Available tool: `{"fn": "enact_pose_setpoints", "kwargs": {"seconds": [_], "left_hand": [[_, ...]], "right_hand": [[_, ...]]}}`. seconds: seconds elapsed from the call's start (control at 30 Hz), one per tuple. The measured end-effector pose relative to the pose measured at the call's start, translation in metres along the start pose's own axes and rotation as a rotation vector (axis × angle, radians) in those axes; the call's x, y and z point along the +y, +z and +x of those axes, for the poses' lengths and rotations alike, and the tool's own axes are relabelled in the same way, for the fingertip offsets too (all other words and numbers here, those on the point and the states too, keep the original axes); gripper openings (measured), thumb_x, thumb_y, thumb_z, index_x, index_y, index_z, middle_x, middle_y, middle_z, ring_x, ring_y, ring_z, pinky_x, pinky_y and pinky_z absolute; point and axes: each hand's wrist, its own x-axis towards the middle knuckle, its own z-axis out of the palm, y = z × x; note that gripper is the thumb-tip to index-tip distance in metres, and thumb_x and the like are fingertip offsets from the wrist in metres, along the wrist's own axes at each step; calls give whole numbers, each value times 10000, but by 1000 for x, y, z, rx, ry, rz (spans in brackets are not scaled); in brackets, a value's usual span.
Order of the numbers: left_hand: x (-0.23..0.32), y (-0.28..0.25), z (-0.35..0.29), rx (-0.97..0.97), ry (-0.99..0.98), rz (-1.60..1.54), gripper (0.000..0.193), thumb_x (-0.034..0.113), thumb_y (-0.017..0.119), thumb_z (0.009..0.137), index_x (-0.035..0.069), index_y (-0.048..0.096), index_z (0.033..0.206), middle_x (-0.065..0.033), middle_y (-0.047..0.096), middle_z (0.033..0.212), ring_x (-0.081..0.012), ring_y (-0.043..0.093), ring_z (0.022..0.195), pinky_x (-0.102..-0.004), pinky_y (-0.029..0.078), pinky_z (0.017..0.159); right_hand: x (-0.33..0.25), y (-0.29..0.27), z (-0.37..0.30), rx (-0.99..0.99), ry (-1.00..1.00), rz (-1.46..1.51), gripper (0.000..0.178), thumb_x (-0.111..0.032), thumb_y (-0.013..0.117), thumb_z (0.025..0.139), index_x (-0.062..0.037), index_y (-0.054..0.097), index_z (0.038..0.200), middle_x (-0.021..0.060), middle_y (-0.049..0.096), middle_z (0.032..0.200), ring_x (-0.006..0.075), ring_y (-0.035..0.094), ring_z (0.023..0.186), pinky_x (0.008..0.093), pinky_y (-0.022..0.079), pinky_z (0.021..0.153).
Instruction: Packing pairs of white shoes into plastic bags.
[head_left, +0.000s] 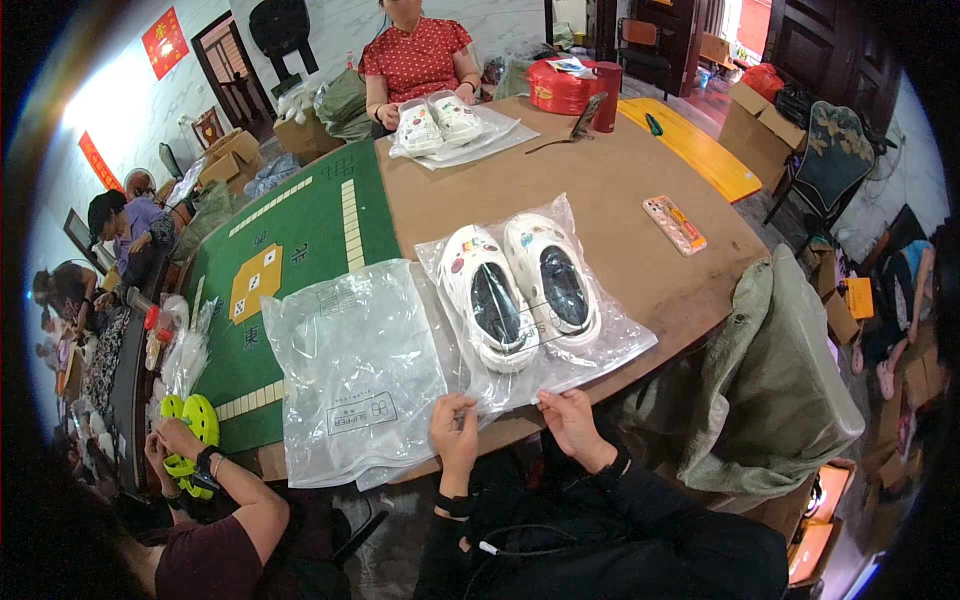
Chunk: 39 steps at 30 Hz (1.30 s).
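A pair of white clogs (492, 300) with colourful charms and dark insoles lies side by side inside a clear plastic bag (622, 345) on the brown table. Along the bag's near edge, my right hand (578, 428) pinches the plastic between thumb and fingers. My left hand (456, 432) is closed at the same edge, nearer the bag's left corner, its fingers curled on the plastic. Left of the clogs lies a flat stack of clear printed bags (365, 370), partly under the filled bag's edge.
Across the brown table (470, 205), a person in red handles another bagged pair of white clogs (438, 125). At left, another person's hands hold lime-green clogs (190, 435) beside a green mat (225, 350). A phone (675, 225) lies right; a grey-green sack (770, 390) hangs by the edge.
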Motion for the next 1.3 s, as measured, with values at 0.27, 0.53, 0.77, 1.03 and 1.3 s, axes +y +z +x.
{"fn": "enact_pose_setpoints", "kwargs": {"seconds": [0.27,0.53,0.77,1.03,1.3], "left_hand": [[9,2,3,9,35,17,116,-91,573,762,-9,590,843,-73,527,906,-143,525,829,-222,416,706],[-7,0,-1,-3,-20,-57,136,-103,545,794,-13,566,894,-53,508,955,-93,520,797,-197,431,677],[-7,0,0,-11,21,-11,134,-103,548,791,-14,564,890,-51,505,949,-95,520,789,-199,439,671],[7,2,2,0,43,52,129,-103,557,766,-12,566,857,-58,521,887,-125,519,804,-214,408,702],[4,1,4,7,46,22,117,-90,570,761,-11,572,848,-70,528,886,-150,520,827,-237,408,739]], "right_hand": [[2,-3,2,-22,-10,-52,53,-8,608,821,-9,617,872,51,632,816,119,580,736,250,458,690],[4,0,1,4,18,-230,68,-70,630,834,-25,622,884,-1,598,787,69,510,696,223,405,628],[-3,4,3,-28,11,-121,149,-37,651,812,-15,598,949,13,610,860,80,527,733,234,425,662],[-7,2,4,-53,31,-32,234,33,635,797,2,563,1017,40,616,925,111,566,805,253,452,720],[-7,9,2,-51,-5,45,216,45,626,798,-1,573,1002,53,621,926,122,574,799,252,468,726]]}}
